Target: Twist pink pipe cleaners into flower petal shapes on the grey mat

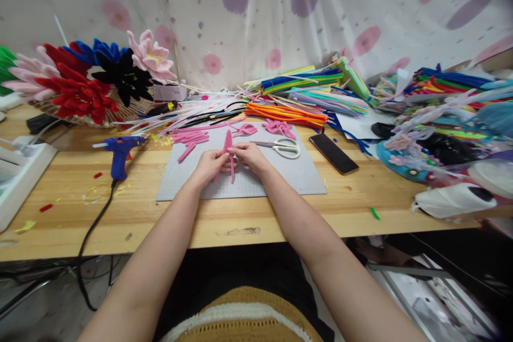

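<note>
Over a grey cutting mat (188,184), both hands meet at a pink pipe cleaner (227,140) bent into a narrow pointed petal, its loose ends hanging below. My left hand (212,164) pinches it from the left. The fingers of my right hand (248,155) close on its lower part from the right; some fingertips are hidden. Cut pink pipe cleaner pieces (192,138) lie at the mat's upper left. Folded pink shapes (279,128) rest along its far edge. Just right of my right hand are scissors (285,147) with pale handles.
A blue glue gun (119,155) stands at left, its cord running off the table edge. A phone (333,153) lies right of the mat. Bundles of coloured pipe cleaners (286,115) line the back. Fuzzy flowers (84,93) fill the back left; a white power strip (30,181) sits far left.
</note>
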{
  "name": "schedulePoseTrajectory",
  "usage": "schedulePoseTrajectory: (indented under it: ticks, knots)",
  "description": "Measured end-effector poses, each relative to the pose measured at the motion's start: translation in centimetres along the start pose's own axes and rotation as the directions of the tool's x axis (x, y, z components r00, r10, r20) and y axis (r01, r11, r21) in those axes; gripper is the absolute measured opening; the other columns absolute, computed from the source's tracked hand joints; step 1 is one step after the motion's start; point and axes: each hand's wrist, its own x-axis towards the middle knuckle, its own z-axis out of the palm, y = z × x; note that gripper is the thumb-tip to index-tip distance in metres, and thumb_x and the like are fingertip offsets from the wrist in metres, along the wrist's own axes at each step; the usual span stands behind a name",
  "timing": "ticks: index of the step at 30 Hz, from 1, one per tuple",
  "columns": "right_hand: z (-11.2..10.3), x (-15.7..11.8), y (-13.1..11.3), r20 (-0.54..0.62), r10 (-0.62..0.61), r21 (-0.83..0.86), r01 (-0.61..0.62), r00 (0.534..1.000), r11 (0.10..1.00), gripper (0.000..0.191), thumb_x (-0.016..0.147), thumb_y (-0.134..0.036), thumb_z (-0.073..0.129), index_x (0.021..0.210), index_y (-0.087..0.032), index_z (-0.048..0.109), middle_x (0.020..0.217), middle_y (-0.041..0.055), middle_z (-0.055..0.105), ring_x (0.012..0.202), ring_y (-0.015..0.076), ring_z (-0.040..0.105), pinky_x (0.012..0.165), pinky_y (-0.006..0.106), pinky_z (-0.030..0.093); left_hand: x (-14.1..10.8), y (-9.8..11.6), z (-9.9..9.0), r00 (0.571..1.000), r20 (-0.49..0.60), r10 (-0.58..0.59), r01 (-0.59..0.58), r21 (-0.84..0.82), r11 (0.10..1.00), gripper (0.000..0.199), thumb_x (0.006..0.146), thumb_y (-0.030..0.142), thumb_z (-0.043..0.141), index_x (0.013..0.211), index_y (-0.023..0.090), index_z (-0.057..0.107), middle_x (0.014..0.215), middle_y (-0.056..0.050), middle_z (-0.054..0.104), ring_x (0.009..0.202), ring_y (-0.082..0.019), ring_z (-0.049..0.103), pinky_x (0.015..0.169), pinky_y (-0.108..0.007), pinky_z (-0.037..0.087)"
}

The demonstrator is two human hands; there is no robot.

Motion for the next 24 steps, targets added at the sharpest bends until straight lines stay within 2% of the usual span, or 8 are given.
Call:
schedulePoseTrajectory:
  ticks: [3, 7, 11, 17, 20, 24]
  knots:
    - [0.05, -0.02, -0.15, -0.019, -0.005, 0.011, 0.005, 1.0, 1.0, 0.028, 0.054, -0.037, 0.069, 0.058, -0.012, 0.057, 0.048, -0.006, 0.045, 0.045, 0.0044, 0.034, 0.045, 0.021, 0.023, 0.03, 0.08, -0.12, 1.0, 0.026, 0.001, -0.001, -0.012, 1.0, 0.01, 0.077, 0.018, 0.059, 0.079, 0.008, 0.062, 0.069, -0.008, 0.068, 0.063, -0.017, 0.067, 0.057, -0.027, 0.054]
    - [-0.17, 0.16, 0.09, 0.031, 0.026, 0.081, -0.028, 0.999, 0.996, 0.027, 0.055, -0.037, 0.067, 0.061, -0.013, 0.057, 0.05, -0.0056, 0.047, 0.046, 0.0047, 0.037, 0.046, 0.021, 0.025, -0.06, 0.44, -0.21, 0.998, 0.06, -0.016, 0.017, -0.018, 1.0, 0.013, 0.08, 0.018, 0.053, 0.082, 0.009, 0.062, 0.072, -0.009, 0.069, 0.064, -0.017, 0.067, 0.058, -0.028, 0.054]
    - [-0.49, 0.24, 0.31, 0.061, -0.004, 0.062, 0.0, 0.998, 0.998, 0.027, 0.058, -0.038, 0.067, 0.061, -0.013, 0.057, 0.046, -0.0076, 0.041, 0.043, 0.0034, 0.029, 0.044, 0.021, 0.02, -0.14, 0.47, -0.34, 0.996, 0.082, -0.02, 0.021, -0.015, 1.0, 0.016, 0.082, 0.02, 0.051, 0.081, 0.009, 0.062, 0.077, -0.01, 0.069, 0.062, -0.015, 0.066, 0.059, -0.027, 0.054]
    - [-0.27, 0.05, 0.2, 0.069, -0.069, 0.037, 0.066, 0.995, 0.997, 0.033, 0.06, -0.043, 0.067, 0.063, -0.011, 0.058, 0.051, -0.0052, 0.046, 0.046, 0.0036, 0.033, 0.044, 0.021, 0.021, 0.1, -0.17, -0.65, 0.988, 0.151, -0.016, 0.029, -0.082, 0.996, 0.02, 0.081, 0.026, 0.055, 0.069, 0.01, 0.057, 0.06, -0.001, 0.059, 0.047, -0.008, 0.055, 0.055, -0.026, 0.054]
    - [-0.11, 0.09, 0.35, 0.076, -0.08, 0.057, 0.075, 0.994, 0.996, 0.034, 0.062, -0.044, 0.067, 0.061, -0.012, 0.057, 0.05, -0.0045, 0.048, 0.046, 0.0038, 0.036, 0.043, 0.02, 0.023, 0.18, -0.33, -0.55, 0.984, 0.178, -0.029, 0.046, -0.09, 0.995, 0.02, 0.081, 0.03, 0.054, 0.073, 0.011, 0.055, 0.061, 0.0, 0.058, 0.051, -0.01, 0.058, 0.055, -0.027, 0.054]
    - [-0.14, 0.1, 0.69, 0.192, -0.032, 0.113, 0.01, 0.981, 0.994, 0.035, 0.065, -0.047, 0.065, 0.064, -0.013, 0.054, 0.049, -0.0043, 0.051, 0.04, 0.0038, 0.04, 0.038, 0.018, 0.025, 0.18, -0.37, -0.33, 0.983, 0.183, -0.027, 0.04, -0.065, 0.997, 0.021, 0.083, 0.033, 0.051, 0.074, 0.014, 0.05, 0.062, 0.0, 0.057, 0.058, -0.013, 0.063, 0.06, -0.03, 0.054]
